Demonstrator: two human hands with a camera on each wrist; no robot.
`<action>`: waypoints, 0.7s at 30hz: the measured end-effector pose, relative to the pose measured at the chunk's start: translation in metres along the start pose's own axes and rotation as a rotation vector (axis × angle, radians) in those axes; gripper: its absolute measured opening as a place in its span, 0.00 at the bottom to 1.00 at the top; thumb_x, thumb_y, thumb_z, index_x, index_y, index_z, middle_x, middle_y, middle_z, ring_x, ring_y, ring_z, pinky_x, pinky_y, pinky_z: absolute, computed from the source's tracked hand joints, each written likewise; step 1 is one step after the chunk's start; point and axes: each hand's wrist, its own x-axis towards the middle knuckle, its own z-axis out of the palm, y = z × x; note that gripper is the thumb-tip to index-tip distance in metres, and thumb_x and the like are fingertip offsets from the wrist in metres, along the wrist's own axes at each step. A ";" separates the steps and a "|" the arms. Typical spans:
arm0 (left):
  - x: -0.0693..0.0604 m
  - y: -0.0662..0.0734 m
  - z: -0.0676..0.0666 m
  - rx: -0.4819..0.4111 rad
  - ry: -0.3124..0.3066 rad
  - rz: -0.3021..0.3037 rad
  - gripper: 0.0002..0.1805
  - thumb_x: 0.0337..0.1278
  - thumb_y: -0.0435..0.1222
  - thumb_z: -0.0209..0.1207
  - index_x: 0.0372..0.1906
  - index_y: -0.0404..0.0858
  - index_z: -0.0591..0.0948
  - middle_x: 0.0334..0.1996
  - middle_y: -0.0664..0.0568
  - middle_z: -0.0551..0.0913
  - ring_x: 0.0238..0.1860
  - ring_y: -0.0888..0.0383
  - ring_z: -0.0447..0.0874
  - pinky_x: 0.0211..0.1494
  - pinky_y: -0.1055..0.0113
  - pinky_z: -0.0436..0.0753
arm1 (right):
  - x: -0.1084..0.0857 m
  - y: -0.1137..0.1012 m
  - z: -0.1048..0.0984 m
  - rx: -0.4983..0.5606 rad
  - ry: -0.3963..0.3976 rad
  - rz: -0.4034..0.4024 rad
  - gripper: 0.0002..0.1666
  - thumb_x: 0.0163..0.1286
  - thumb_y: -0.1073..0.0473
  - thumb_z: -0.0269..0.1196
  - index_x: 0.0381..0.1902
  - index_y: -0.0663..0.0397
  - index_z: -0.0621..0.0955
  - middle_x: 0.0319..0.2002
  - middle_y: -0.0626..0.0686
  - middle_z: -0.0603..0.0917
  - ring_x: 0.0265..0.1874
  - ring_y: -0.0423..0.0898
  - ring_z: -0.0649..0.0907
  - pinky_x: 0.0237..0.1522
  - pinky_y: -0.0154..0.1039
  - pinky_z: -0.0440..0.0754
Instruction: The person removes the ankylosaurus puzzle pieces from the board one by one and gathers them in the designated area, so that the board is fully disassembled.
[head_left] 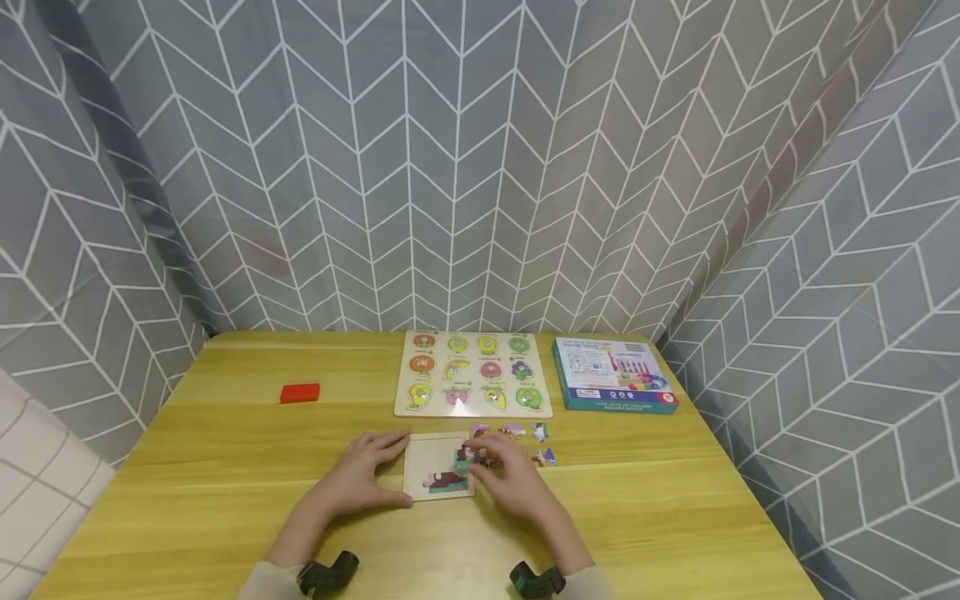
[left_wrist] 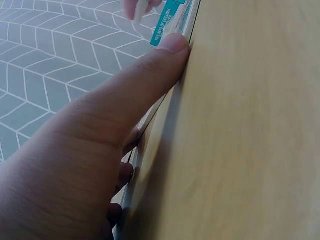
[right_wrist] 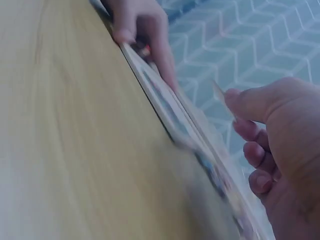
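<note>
A square wooden puzzle tray [head_left: 427,451] lies on the table, with joined brown and teal pieces [head_left: 448,481] along its lower right edge. My left hand [head_left: 362,475] rests at the tray's left side, thumb at the near corner and index finger at the far corner, both fairly straight. Above the tray's right edge, my right hand [head_left: 517,482] pinches a jigsaw piece [right_wrist: 220,96] between thumb and fingers, apart from the tray in the right wrist view. Loose jigsaw pieces [head_left: 542,431] lie to the right, some hidden behind the right hand.
Behind the tray lies a board of fruit pictures [head_left: 472,405]. A teal-edged box [head_left: 618,400] sits at the back right, a red block [head_left: 300,392] at the left. A patterned curtain [head_left: 450,167] hangs behind the wooden table [head_left: 225,467].
</note>
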 end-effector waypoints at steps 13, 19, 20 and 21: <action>0.001 0.000 -0.002 -0.002 -0.004 0.008 0.61 0.40 0.68 0.77 0.79 0.41 0.72 0.79 0.51 0.70 0.63 0.51 0.70 0.67 0.41 0.71 | -0.040 0.028 -0.037 0.059 0.187 0.134 0.17 0.69 0.64 0.73 0.55 0.48 0.88 0.52 0.42 0.88 0.53 0.46 0.86 0.59 0.41 0.84; -0.001 0.001 -0.002 0.003 0.006 0.019 0.60 0.41 0.67 0.77 0.79 0.41 0.73 0.79 0.50 0.70 0.63 0.49 0.70 0.67 0.40 0.72 | -0.038 0.026 -0.030 0.032 0.177 0.094 0.16 0.68 0.63 0.74 0.52 0.47 0.89 0.50 0.42 0.89 0.52 0.46 0.86 0.59 0.41 0.84; -0.001 0.001 -0.003 0.000 0.006 0.017 0.60 0.41 0.67 0.78 0.79 0.41 0.73 0.79 0.50 0.70 0.63 0.49 0.70 0.67 0.39 0.71 | -0.037 0.027 -0.029 0.026 0.166 0.084 0.15 0.68 0.63 0.74 0.52 0.48 0.89 0.50 0.43 0.89 0.52 0.47 0.86 0.59 0.41 0.84; -0.001 0.000 -0.002 0.003 0.009 0.018 0.60 0.41 0.67 0.78 0.79 0.41 0.73 0.79 0.50 0.70 0.64 0.48 0.70 0.67 0.38 0.72 | -0.037 0.027 -0.028 0.022 0.156 0.079 0.15 0.68 0.63 0.74 0.52 0.48 0.89 0.51 0.44 0.89 0.52 0.47 0.86 0.59 0.41 0.84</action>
